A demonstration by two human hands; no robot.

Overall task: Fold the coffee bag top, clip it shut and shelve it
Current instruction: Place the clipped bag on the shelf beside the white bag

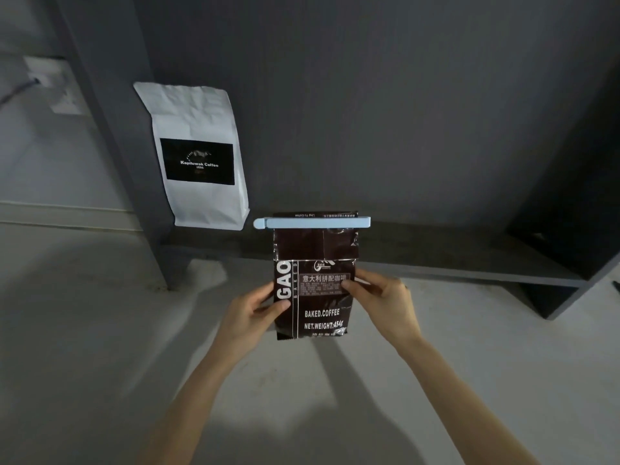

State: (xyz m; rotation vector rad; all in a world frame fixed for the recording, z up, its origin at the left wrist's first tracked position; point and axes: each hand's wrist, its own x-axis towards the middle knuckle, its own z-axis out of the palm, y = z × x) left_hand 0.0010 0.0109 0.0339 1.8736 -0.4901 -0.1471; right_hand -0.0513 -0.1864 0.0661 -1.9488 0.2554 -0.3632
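Gripping: I have both sets of fingers closed on the dark coffee bag (315, 297), left hand (250, 312) on its left edge, right hand (380, 297) on its right edge, thumbs across the front.
Bag position: upright between my hands, held just in front of the grey shelf (436, 260).
Done: top folded over, blue clip (312, 222) clamped across it.
Left: I judge only shelving remains.
Neighbour: white coffee bag (198, 156) stands on the far left of the shelf.

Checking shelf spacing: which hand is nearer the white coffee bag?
Left. The left hand sits below and slightly right of the white coffee bag; the right hand is farther right.
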